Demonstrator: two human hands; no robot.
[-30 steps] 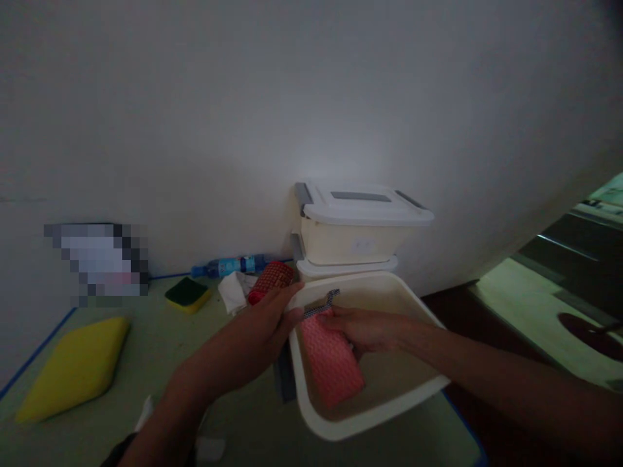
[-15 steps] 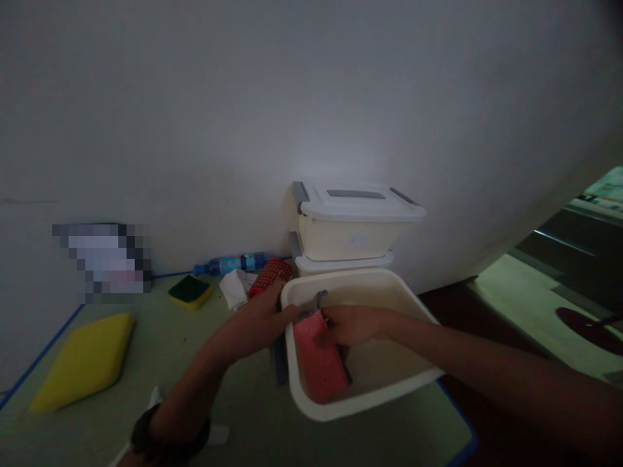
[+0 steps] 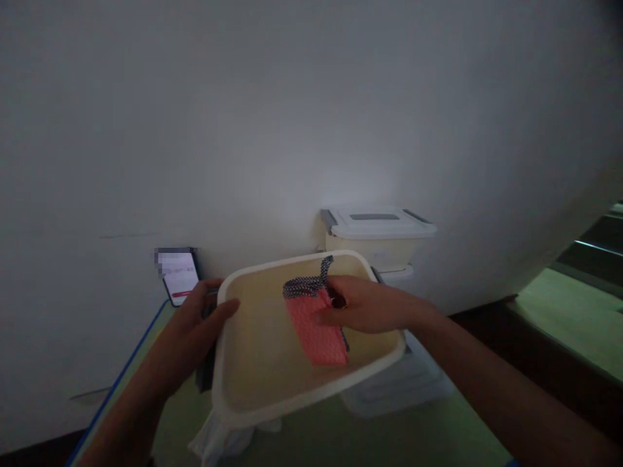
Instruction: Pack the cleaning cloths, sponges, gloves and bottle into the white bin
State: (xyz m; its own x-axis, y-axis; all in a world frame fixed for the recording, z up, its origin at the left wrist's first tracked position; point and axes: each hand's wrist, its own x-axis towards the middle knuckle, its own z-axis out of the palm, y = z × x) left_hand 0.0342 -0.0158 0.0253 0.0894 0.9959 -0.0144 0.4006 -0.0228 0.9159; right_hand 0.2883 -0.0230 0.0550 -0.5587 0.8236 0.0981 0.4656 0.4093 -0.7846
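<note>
My left hand point(image 3: 199, 331) grips the left rim of a cream plastic tub point(image 3: 221, 363), thumb over the edge and fingers outside. The tub is lidless and tilted toward me. Inside its mouth, my right hand point(image 3: 360, 305) pinches the right side of a pink bath mitt point(image 3: 309, 327), thumb in front. The mitt has a black-and-white checked cuff and a hanging loop, and its cuff end points up. Some of my right fingers are hidden behind it.
A lidded storage box point(image 3: 374, 250) stands by the wall behind the tub. A clear lid-like piece point(image 3: 399, 389) lies on the green tabletop point(image 3: 302, 441) at right. White cloth or plastic point(image 3: 221, 441) lies below the tub. A phone point(image 3: 180, 275) leans on the wall at left.
The tub has moved left and tips more toward me. My right hand has lifted the pink mitt from the tub's left side to its middle. The camera view has shifted.
</note>
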